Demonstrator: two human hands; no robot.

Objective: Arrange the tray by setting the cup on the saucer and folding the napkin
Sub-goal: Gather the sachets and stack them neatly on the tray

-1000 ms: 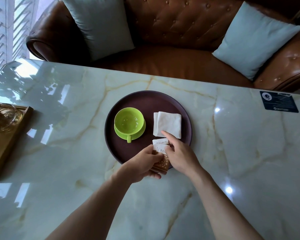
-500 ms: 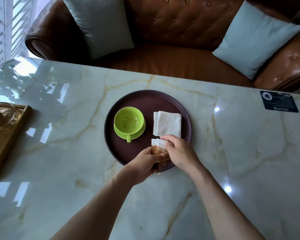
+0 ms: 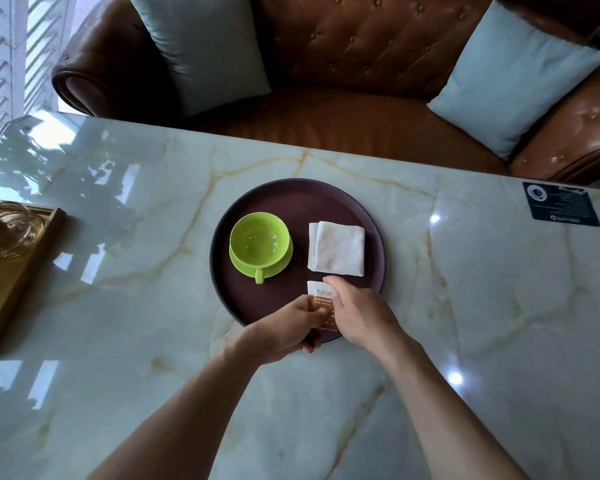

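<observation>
A wooden tray (image 3: 13, 271) was seen at the far left of the marble table (image 3: 482, 306), with a glass vessel (image 3: 4, 230) held in it. At centre, a round dark-brown tray (image 3: 291, 195) was laid on the table. In its left half, a green cup (image 3: 259, 241) was set upright on a green saucer (image 3: 278, 263), handle toward the viewer. In the right half, a folded white napkin (image 3: 336, 251) was laid flat, apart from the cup. At the tray's near edge, a white-and-brown sachet (image 3: 321, 297) was pinched by both hands: the left hand (image 3: 284, 327) was curled on its lower left, the right hand (image 3: 357, 313) was closed over its right side, forefinger tip just beside the napkin's near edge. A dark card (image 3: 560, 204) was noted at far right. A brown leather sofa (image 3: 361, 64) with two pale cushions (image 3: 201, 46) was seen beyond the table.
</observation>
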